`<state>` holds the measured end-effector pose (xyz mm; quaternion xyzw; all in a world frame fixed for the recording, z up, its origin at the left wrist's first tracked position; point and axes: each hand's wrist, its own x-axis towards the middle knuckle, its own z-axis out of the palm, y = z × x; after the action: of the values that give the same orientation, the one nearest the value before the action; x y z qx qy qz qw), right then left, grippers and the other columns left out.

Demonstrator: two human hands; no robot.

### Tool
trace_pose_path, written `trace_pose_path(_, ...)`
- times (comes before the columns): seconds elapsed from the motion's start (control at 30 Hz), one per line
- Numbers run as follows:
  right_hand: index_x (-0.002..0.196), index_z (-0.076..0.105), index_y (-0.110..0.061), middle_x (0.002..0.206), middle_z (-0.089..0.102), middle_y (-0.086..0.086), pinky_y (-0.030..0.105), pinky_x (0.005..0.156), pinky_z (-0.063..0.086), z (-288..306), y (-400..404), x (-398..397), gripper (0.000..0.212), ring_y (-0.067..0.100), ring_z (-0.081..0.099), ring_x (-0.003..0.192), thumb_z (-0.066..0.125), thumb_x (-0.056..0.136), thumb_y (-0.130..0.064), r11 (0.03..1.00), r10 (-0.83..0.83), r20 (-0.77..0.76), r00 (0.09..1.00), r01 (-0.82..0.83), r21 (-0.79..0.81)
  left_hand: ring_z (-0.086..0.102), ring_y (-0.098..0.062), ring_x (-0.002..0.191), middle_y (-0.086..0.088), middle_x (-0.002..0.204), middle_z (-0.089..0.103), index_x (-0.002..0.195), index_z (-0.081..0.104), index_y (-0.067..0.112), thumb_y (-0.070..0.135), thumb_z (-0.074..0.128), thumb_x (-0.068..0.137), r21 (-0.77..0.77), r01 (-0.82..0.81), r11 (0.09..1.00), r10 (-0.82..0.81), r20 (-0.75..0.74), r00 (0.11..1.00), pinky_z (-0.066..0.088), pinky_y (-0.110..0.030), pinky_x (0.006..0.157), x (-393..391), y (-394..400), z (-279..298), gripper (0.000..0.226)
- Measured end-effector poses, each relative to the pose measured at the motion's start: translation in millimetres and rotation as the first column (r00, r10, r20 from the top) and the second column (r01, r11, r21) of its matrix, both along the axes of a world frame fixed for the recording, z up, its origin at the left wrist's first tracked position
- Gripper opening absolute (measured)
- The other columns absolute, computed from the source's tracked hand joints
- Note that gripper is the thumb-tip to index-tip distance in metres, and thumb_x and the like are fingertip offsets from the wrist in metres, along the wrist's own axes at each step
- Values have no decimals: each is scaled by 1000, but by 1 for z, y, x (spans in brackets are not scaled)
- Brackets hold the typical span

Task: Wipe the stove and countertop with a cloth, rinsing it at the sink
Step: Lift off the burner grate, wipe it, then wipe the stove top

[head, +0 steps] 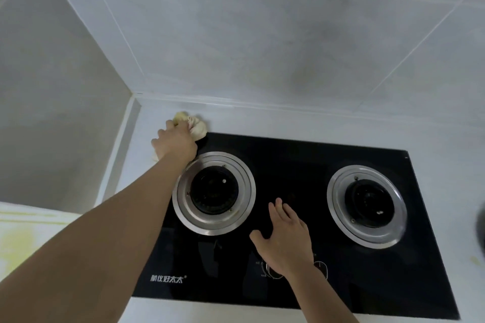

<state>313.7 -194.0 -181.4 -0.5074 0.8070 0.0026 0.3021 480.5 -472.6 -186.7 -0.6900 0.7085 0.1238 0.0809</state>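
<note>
A black glass stove (288, 165) with two round burners is set into a white countertop (301, 118). My left hand (174, 143) grips a bunched pale yellow cloth (195, 126) at the stove's far left corner, where the glass meets the countertop. A bit of the cloth also shows under the wrist. My right hand (284, 240) lies flat with fingers spread on the glass between the left burner (214, 191) and the right burner (367, 204), just above the control knobs. No sink is in view.
Grey tiled walls close off the back and left of the countertop. A white and yellow surface (26, 231) lies at the lower left. A dark blurred object (480, 225) sits at the right edge.
</note>
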Motion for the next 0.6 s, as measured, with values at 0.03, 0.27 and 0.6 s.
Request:
trace_pose_path(0.03, 165, 15, -23, 173, 5, -5, 41, 129, 12, -2, 1, -4, 86, 13, 1, 159, 35, 93, -66, 1000, -3, 6, 1000, 3, -8, 48, -35, 121, -11, 134, 44, 142, 42, 21, 21, 55, 91, -9, 46, 999, -46, 20, 999, 42, -48, 96, -16, 2, 0, 53)
trace_pose_path(0.27, 162, 27, -25, 164, 35, -7, 37, 124, 28, 2, 18, -4, 77, 9, 28, 150, 34, 90, -53, 940, -212, 202, 956, 256, -225, 46, -32, 121, -4, 143, 45, 143, 40, 29, 32, 56, 87, -38, 668, 743, -669, -56, 741, 37, -52, 98, -155, 103, -9, 58)
trace_pose_path(0.6, 122, 63, -38, 122, 66, -18, 41, 100, 51, 11, 30, -54, 32, 11, 59, 118, 35, 108, -35, 765, -358, 404, 842, 512, -390, 49, -28, 115, 3, 137, 51, 133, 48, 30, 35, 58, 89, -104, 806, 582, -813, -101, 574, 40, -46, 97, -140, 191, -13, 46)
